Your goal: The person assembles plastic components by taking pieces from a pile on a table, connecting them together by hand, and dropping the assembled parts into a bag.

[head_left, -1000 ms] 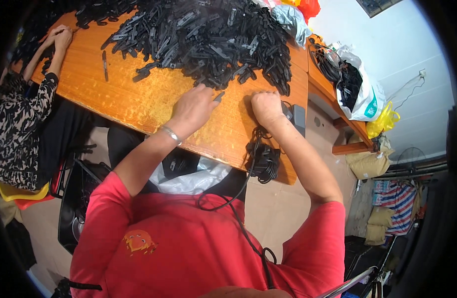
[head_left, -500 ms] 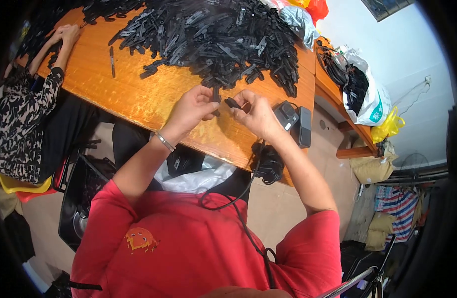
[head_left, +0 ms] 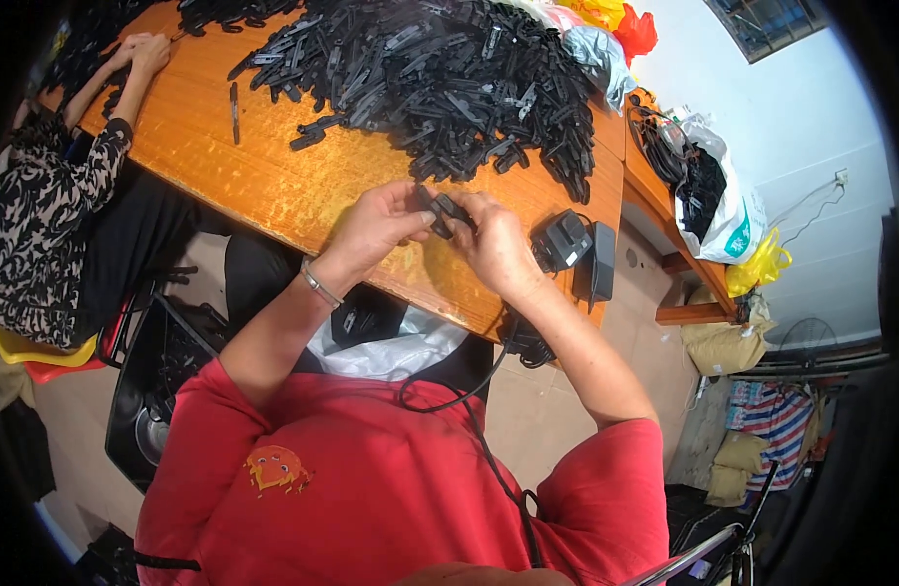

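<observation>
Above the front part of the wooden table (head_left: 322, 181), my left hand (head_left: 376, 230) pinches a slim black plastic piece (head_left: 426, 201) between thumb and fingers. A second, short black piece (head_left: 451, 208) is in the closed fingers of my right hand (head_left: 493, 244). The two pieces meet or overlap between my hands; whether they are joined I cannot tell. Just beyond my fingers spreads a large heap of black plastic clips (head_left: 439, 88), long and narrow in shape. My fingers cover part of both pieces.
Right of my right hand sit a black boxy device (head_left: 564, 239) and a dark block (head_left: 596, 262). A black cable (head_left: 479, 376) hangs across my front. A dark pen-like stick (head_left: 235, 112) lies on the table. A co-worker's hands (head_left: 142, 54) rest at the far left.
My hands have come together, bringing the right-hand piece up against the left-hand one. The whole view has shifted slightly.
</observation>
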`<state>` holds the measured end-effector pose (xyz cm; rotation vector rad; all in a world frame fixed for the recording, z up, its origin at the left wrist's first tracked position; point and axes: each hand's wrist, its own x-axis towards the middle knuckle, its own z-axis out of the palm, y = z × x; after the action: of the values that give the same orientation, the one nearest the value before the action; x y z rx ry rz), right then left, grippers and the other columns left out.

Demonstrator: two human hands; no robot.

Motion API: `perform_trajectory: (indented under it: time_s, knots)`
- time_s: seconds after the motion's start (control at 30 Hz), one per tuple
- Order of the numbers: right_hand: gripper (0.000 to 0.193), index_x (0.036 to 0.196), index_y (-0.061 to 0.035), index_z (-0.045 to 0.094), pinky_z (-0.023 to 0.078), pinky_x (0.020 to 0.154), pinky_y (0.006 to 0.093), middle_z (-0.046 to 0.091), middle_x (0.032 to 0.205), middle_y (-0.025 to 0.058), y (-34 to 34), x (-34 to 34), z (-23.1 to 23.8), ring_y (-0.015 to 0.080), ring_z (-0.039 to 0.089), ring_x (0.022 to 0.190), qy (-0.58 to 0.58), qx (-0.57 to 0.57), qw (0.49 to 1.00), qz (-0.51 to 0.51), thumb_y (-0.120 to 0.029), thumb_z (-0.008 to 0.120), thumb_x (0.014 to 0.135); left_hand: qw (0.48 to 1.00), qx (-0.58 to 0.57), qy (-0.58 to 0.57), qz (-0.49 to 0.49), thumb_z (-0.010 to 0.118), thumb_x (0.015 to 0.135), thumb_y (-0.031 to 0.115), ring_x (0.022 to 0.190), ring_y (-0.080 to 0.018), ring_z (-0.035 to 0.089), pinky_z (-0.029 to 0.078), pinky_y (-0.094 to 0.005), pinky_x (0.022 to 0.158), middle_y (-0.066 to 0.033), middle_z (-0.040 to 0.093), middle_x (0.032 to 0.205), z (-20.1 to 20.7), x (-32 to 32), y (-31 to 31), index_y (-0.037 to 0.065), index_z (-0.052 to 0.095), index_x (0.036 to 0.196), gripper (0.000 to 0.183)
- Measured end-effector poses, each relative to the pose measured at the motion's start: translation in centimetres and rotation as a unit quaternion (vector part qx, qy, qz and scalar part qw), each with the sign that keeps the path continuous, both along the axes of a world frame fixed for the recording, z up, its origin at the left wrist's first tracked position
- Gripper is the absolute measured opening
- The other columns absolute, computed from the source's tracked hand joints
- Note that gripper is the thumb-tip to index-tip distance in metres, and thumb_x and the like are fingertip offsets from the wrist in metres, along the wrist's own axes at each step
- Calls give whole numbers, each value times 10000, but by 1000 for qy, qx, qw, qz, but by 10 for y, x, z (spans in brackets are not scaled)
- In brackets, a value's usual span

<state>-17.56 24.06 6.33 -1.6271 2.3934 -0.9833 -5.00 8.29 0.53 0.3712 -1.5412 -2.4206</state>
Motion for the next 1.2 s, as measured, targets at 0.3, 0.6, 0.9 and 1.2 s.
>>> perform_trajectory:
  time_s: [0.3, 0.6, 0.9, 1.2]
  knots:
    - [200, 1076, -18, 731, 559, 728, 468, 691, 937, 186, -4, 17, 11, 408, 702, 842, 48, -41, 997, -34, -95, 763, 895, 999, 7, 32, 34, 685, 1017, 65, 1007, -76, 684, 582, -219, 841, -32, 716, 1157, -4, -3, 5, 11, 629, 1304, 297]
    - [235, 1046, -27, 730, 561, 707, 438, 686, 928, 170, 1, 12, 5, 386, 706, 812, -16, -9, 999, -48, -90, 823, 840, 996, -40, 70, 40, 703, 985, 3, 1056, -100, 672, 562, -252, 921, -45, 698, 1170, 11, 9, 16, -15, 611, 1342, 369]
    - [303, 1013, 1, 679, 559, 676, 462, 711, 844, 232, 3, 18, -3, 412, 724, 784, -104, 32, 994, 11, -192, 851, 854, 974, -205, 42, 83, 756, 932, 40, 962, -115, 705, 572, -299, 862, -62, 748, 991, 24, 26, 26, -3, 686, 1181, 263]
    - [377, 1000, 3, 699, 552, 692, 481, 721, 831, 235, -2, 22, -7, 435, 722, 797, -128, 94, 986, 48, -307, 857, 856, 972, -207, 58, 94, 725, 971, 53, 827, -90, 662, 546, -276, 751, -29, 719, 930, 13, 40, 22, 8, 673, 1109, 154]
